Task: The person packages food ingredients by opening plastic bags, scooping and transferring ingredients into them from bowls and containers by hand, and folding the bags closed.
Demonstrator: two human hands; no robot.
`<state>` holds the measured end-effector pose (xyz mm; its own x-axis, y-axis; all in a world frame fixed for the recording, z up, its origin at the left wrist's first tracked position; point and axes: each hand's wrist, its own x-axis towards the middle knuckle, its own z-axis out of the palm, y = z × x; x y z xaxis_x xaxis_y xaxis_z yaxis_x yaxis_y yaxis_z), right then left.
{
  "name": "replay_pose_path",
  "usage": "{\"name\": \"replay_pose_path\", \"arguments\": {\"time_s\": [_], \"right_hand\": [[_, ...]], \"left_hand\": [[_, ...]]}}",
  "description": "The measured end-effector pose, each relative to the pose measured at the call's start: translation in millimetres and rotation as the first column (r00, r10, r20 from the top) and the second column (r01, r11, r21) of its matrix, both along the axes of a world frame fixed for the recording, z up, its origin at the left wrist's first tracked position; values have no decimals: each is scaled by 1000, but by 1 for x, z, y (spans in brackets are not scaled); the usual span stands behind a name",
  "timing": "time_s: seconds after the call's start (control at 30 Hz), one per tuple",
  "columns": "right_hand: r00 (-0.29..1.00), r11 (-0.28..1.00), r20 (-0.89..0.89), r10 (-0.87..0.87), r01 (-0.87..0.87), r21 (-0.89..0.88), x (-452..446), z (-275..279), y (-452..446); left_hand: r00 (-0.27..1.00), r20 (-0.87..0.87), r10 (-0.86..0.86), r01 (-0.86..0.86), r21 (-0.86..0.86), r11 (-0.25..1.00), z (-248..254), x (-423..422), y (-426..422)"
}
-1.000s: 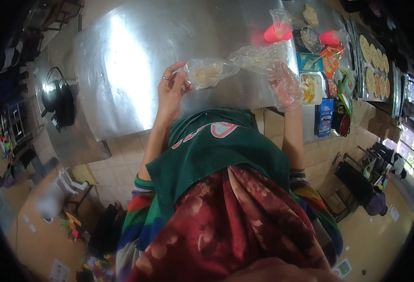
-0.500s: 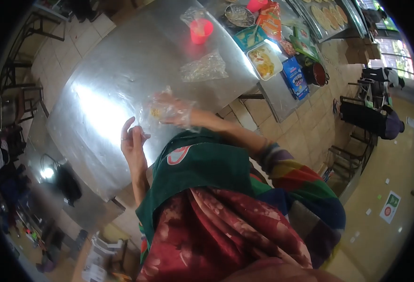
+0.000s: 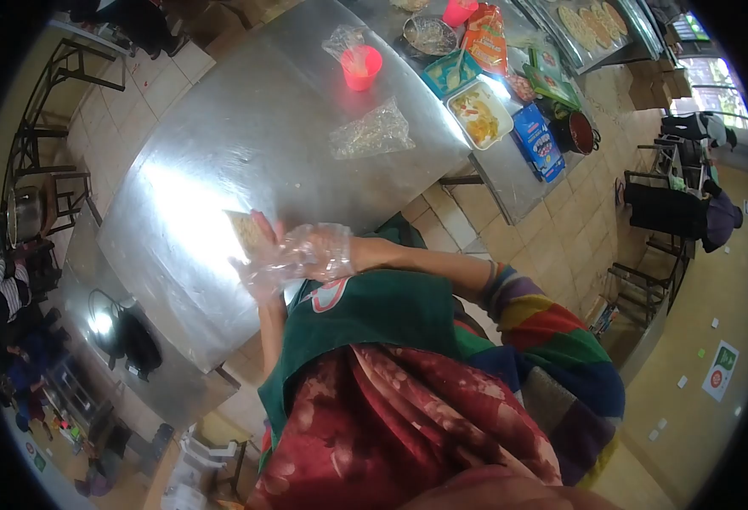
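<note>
The gloved right hand (image 3: 313, 253) overlaps the left hand (image 3: 263, 287) over the worktop (image 3: 221, 127), near left; I cannot tell which grasps the pale piece (image 3: 244, 231) there. Bag (image 3: 374, 132) and cup (image 3: 361, 71) sit farther right; the blue box's (image 3: 537, 143) lettering is illegible.

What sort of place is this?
Probably a communal or commercial kitchen: there's a broad metal worktable, flat bread-like rounds laid out, and a clear plastic glove on the person's right hand.
</note>
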<state>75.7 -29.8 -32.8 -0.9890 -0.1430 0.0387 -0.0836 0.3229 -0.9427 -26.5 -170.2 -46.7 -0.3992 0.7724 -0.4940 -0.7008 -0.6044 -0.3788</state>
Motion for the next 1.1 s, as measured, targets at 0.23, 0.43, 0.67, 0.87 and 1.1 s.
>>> {"name": "replay_pose_path", "arguments": {"time_s": [0.23, 0.43, 0.67, 0.87, 1.1], "right_hand": [[998, 999, 62, 32, -32, 10, 43, -13, 63], [892, 894, 225, -392, 311, 323, 3, 43, 92], [906, 999, 422, -8, -15, 51, -30, -9, 2], [901, 997, 429, 61, -76, 18, -25, -27, 6], [774, 857, 562, 292, 50, -513, 3, -27, 51]], "left_hand": [[982, -185, -49, 2, -250, 968, -56, -14, -12], [914, -381, -139, -60, -467, 882, -35, -3, 5], [726, -519, -451, -169, -770, 615, 1, 3, 26], [785, -435, -441, 52, -664, 746, -15, -11, 2], [753, -288, -592, 411, -498, 764, 6, -22, -22]]}}
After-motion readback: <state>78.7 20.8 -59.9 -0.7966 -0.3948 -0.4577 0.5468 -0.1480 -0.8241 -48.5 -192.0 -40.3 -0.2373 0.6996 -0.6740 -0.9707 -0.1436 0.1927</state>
